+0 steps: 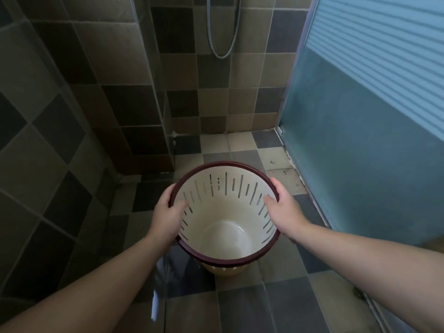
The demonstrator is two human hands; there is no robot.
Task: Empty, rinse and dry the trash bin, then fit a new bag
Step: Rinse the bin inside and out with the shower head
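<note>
— Held over the shower floor, the trash bin: cream, slotted sides, dark red rim, nothing inside. Left hand clasped on the rim, thumb over the inner wall; right hand clasped on the opposite side the same way.

— Emptied already, by the look. Rinse likely next?

— Probably. Shower hose hanging on the tiled wall, well apart from the bin. Needs one grip released to reach it.

— Risk there?

— Single-handed hold on a wet rim: easy to slip, drop, crack on tile. Also those slots: water straight out through the sides, spraying onto forearms and past the glass panel.

— Floor itself?

— Glossy patch near the left forearm, possibly wet; hard to say. Slippery footing if so.

— Anything else?

— Frosted door close on the right; a swung bin could knock it. Safer set down first.
</note>
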